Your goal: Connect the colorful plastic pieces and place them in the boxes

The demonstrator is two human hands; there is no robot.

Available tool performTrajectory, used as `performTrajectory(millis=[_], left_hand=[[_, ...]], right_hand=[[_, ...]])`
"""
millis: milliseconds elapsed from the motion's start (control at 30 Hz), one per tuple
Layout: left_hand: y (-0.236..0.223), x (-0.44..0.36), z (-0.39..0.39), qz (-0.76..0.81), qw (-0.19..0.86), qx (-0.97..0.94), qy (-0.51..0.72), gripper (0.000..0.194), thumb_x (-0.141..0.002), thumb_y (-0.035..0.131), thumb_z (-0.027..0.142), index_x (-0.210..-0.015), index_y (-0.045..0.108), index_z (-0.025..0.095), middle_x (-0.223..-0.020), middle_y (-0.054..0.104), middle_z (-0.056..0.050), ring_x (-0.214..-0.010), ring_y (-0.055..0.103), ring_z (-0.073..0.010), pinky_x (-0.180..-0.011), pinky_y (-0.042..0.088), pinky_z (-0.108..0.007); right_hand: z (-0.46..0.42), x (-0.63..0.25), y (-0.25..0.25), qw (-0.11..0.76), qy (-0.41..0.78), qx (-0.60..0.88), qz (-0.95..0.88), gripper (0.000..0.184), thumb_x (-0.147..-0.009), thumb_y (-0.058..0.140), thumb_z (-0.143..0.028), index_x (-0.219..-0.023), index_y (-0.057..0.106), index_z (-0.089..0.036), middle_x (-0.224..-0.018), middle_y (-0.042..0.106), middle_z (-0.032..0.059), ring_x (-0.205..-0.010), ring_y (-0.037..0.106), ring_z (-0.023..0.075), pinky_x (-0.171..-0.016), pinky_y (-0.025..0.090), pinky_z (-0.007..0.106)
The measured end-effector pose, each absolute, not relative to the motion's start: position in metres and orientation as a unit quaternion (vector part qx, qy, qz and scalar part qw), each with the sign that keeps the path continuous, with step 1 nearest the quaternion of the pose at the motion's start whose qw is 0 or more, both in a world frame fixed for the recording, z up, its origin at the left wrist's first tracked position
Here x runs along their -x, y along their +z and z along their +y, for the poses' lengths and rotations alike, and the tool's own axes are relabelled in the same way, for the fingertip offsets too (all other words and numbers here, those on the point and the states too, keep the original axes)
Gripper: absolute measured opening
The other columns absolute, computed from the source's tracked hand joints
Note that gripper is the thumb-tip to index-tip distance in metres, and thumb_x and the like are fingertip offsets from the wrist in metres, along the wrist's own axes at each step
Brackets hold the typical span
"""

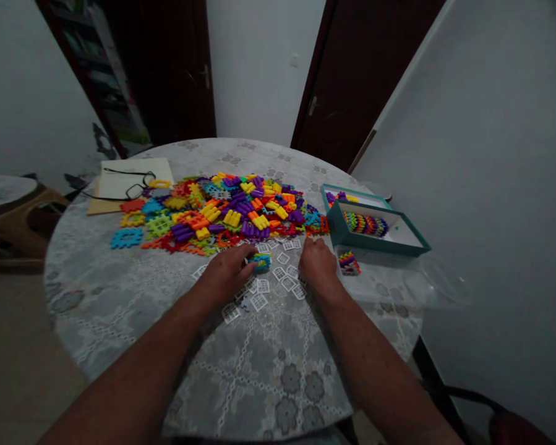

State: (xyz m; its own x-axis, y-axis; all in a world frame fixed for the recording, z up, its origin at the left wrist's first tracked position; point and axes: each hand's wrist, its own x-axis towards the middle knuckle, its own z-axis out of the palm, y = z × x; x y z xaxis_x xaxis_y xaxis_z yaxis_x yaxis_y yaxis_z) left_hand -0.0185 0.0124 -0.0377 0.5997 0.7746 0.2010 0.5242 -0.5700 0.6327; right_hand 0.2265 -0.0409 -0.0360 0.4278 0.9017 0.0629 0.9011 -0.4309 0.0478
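Head view: toy pieces all over the patterned surface [259,386], centre of the frame.
Packed: by the look of it, a fair start, colourful rows [365,224] lined up inside the green box [377,245], right of centre, a short bundle [349,264] just below.
Loose: plenty left! Big heap [240,210] at centre, white window pieces [259,301] scattered beneath.
Left hand [231,267]: mid-frame, palm down, pinching a little blue-and-yellow stack [261,262] just below the heap.
Right hand [318,266]: right of centre, fingers curled by the heap's end; gripping anything? Cannot tell.
Arms: angled inward from the lower corners.
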Motion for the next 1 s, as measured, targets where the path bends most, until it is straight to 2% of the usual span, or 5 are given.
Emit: performTrajectory(millis=[167,367,467,800,1000], left_hand=[[-0.043,0.018,0.013,0.376,0.267,-0.855,0.240,0.019,-0.100,0.066,0.029,-0.119,0.069,0.025,-0.107,0.077,-0.008,-0.095,0.070,-0.0259,-0.090,0.053,-0.040],[-0.046,0.018,0.011,0.360,0.242,-0.876,0.212,0.014,-0.099,0.066,0.024,-0.113,0.068,0.025,-0.108,0.076,-0.008,-0.100,0.069,-0.0258,-0.091,0.052,-0.039],[-0.044,0.018,0.011,0.359,0.232,-0.881,0.204,0.012,-0.101,0.061,0.025,-0.111,0.068,0.024,-0.106,0.076,-0.008,-0.097,0.069,-0.0252,-0.091,0.052,-0.039],[-0.044,0.015,0.011,0.383,0.222,-0.874,0.200,0.020,-0.099,0.065,0.024,-0.118,0.072,0.022,-0.108,0.079,-0.009,-0.101,0.074,-0.0265,-0.093,0.055,-0.037],[-0.054,0.016,0.013,0.396,0.222,-0.862,0.225,0.041,-0.099,0.064,0.022,-0.141,0.066,0.020,-0.123,0.080,-0.014,-0.111,0.076,-0.0292,-0.101,0.056,-0.042]], right_hand=[[-0.043,-0.231,-0.039,-0.032,0.042,-0.830,0.556,0.031,-0.105,0.050,-0.015,-0.126,0.072,-0.011,-0.117,0.071,0.0210,-0.105,0.074,0.0300,-0.085,0.058,0.036],[-0.047,-0.232,-0.039,-0.329,-0.009,-0.655,0.680,0.040,-0.102,0.052,-0.019,-0.137,0.070,-0.015,-0.117,0.073,0.0129,-0.102,0.070,0.0226,-0.095,0.055,0.033],[-0.047,-0.226,-0.041,-0.411,-0.074,-0.590,0.692,0.041,-0.100,0.052,-0.020,-0.135,0.072,-0.018,-0.114,0.074,0.0099,-0.101,0.070,0.0213,-0.096,0.056,0.034],[-0.045,-0.213,-0.058,-0.408,-0.137,-0.539,0.724,0.032,-0.100,0.056,-0.018,-0.124,0.078,-0.020,-0.113,0.077,0.0085,-0.104,0.073,0.0207,-0.097,0.057,0.033],[-0.047,-0.210,-0.056,-0.429,-0.132,-0.517,0.728,0.028,-0.100,0.058,-0.019,-0.120,0.077,-0.020,-0.113,0.078,0.0087,-0.104,0.073,0.0211,-0.096,0.057,0.034]])
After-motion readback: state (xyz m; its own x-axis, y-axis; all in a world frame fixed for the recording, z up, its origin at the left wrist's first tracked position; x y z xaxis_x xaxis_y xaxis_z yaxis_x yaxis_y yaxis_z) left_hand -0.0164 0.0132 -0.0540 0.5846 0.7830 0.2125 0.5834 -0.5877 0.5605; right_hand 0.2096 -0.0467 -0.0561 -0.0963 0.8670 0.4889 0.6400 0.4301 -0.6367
